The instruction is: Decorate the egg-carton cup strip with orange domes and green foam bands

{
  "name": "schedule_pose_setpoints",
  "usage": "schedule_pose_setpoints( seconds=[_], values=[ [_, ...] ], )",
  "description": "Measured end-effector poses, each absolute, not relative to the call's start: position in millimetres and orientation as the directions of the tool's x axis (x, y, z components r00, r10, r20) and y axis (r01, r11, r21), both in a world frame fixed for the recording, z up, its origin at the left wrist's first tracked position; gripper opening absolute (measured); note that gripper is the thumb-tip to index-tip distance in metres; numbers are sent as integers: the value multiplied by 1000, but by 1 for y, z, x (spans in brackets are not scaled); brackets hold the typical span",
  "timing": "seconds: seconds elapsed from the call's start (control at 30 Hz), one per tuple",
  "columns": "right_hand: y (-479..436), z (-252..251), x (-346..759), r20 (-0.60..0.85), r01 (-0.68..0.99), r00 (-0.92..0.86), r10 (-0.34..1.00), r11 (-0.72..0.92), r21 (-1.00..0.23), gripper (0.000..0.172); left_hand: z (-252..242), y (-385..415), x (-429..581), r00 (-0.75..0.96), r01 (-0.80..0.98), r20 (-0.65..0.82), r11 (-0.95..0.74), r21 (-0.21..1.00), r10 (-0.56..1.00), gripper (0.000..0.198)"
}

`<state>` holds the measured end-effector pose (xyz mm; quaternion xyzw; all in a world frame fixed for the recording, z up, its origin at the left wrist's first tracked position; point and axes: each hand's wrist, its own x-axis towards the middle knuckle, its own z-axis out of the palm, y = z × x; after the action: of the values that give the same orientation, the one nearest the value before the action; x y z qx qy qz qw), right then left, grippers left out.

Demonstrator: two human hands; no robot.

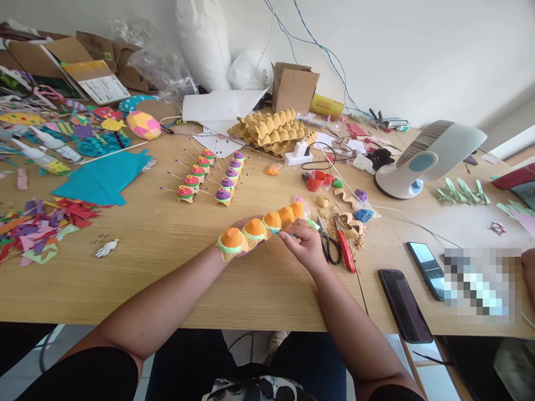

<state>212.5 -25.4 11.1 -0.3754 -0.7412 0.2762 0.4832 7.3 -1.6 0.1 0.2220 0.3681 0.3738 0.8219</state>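
Note:
My left hand grips a strip of egg-carton cups from below and behind, holding it above the table. Orange caps cover its bumps, and pale green bands run round the nearer ones. At the strip's middle, my right hand is closed in a pinch on a small thin blue thing, which touches or nearly touches a green band. The fingers hide most of it, so its kind is unclear. Farther back stand two decorated carton strips, one with red and green caps and one with purple caps, with pins sticking out.
Scissors and a red-handled cutter lie right of my right hand, among carton scraps. A red cup, stacked egg cartons and a white fan stand behind. Two phones lie right; paper scraps left.

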Motion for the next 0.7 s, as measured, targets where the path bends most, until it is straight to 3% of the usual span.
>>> schedule_pose_setpoints(
  seconds=[0.2, 0.43, 0.7],
  values=[
    [-26, 10, 213, 549, 345, -256, 796, 606, -717, 17, -10, 7, 4, 496, -421, -478, 683, 597, 724, 9],
    [-26, 10, 213, 566, 373, -244, 788, 615, -695, 17, -5, 15, 9, 597, -360, -534, 795, 488, 598, 20],
    [-26, 11, 213, 521, 368, -255, 815, 580, -727, 20, -6, 12, 6, 541, -283, -550, 753, 594, 637, 20]
  ],
)
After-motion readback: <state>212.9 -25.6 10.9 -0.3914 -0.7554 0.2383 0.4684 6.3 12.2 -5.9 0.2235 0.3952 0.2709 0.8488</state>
